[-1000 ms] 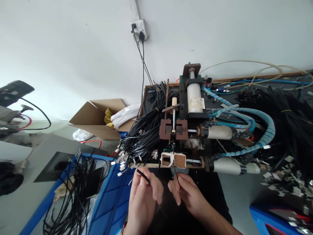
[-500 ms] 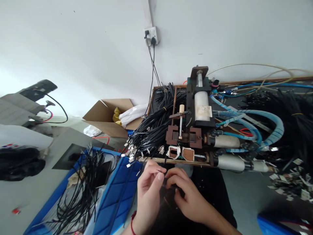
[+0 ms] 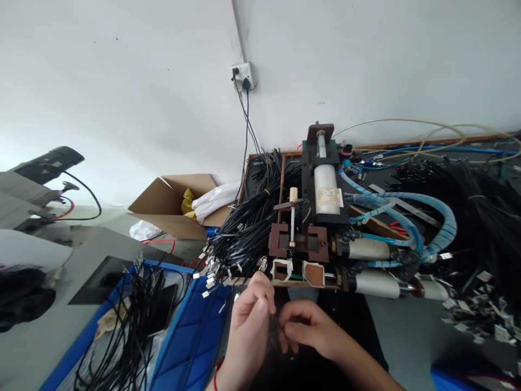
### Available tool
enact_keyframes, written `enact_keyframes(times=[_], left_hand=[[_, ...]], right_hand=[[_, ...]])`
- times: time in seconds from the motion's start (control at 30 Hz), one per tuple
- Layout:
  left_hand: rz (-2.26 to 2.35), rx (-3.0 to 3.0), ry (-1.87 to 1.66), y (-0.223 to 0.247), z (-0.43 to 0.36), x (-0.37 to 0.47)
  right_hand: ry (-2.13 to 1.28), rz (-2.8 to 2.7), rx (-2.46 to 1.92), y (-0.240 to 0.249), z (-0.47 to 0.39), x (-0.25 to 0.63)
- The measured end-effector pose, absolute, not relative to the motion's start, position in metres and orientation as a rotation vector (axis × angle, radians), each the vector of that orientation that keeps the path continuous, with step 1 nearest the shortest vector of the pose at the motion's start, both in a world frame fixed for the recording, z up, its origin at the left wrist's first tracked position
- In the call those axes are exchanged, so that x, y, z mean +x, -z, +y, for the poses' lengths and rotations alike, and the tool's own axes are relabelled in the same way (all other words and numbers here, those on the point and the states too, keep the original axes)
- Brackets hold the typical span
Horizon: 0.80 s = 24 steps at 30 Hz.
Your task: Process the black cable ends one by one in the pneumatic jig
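Note:
My left hand [image 3: 253, 320], with a red band at the wrist, is held in a pinch just below the bench's front edge; what its fingers hold is too small to make out. Close beside it on the right, my right hand [image 3: 311, 328] has its fingers curled, thumb against the index finger, with its lower fingers blurred. Above both hands are two pads, a white-edged one [image 3: 282, 270] and a brown one [image 3: 313, 274]. Black cables [image 3: 248, 233] with pale metal ends lie up and left of my left hand.
A machine with a white cylinder [image 3: 326, 187] and blue hoses [image 3: 443, 228] stands on the bench. More black cables [image 3: 488, 217] lie at right. Left are a cardboard box [image 3: 179, 224] and a blue crate [image 3: 191, 326] with cables. A wall socket [image 3: 243, 75] is above.
The view has shifted, so the bench and wall appear lower and slightly left. My right hand's fingers have curled in more, and both hands sit a little lower in the picture.

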State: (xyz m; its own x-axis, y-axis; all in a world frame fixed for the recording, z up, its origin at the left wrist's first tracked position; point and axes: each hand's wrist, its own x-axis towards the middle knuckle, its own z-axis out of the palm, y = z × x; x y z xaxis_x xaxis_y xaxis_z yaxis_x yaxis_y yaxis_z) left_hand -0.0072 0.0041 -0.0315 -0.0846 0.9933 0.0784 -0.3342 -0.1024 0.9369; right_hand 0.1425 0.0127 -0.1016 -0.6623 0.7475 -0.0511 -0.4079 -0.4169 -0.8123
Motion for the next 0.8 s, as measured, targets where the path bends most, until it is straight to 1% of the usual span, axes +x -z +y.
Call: enact_keyframes(times=[0.13,0.3,0.43,0.8], left_hand=[[0.883,0.921,-1.513,0.034,0.010,-0.006],[0.997,0.722,-1.642,0.025,0.021,-0.006],[0.993,0.723,-1.677,0.020,0.024,-0.010],[0.943,0.770,-1.616,0.027,0.021,-0.011]], right_hand=[[-2.016,-1.250,-0.528,0.107,0.015,0.147],[-2.045,-0.892,-0.535,0.116,0.011,0.142],[-2.016,-0.618,-0.548,0.115,0.005,0.138],[-1.986,-0.507,-0.580,0.109,-0.005,0.138]])
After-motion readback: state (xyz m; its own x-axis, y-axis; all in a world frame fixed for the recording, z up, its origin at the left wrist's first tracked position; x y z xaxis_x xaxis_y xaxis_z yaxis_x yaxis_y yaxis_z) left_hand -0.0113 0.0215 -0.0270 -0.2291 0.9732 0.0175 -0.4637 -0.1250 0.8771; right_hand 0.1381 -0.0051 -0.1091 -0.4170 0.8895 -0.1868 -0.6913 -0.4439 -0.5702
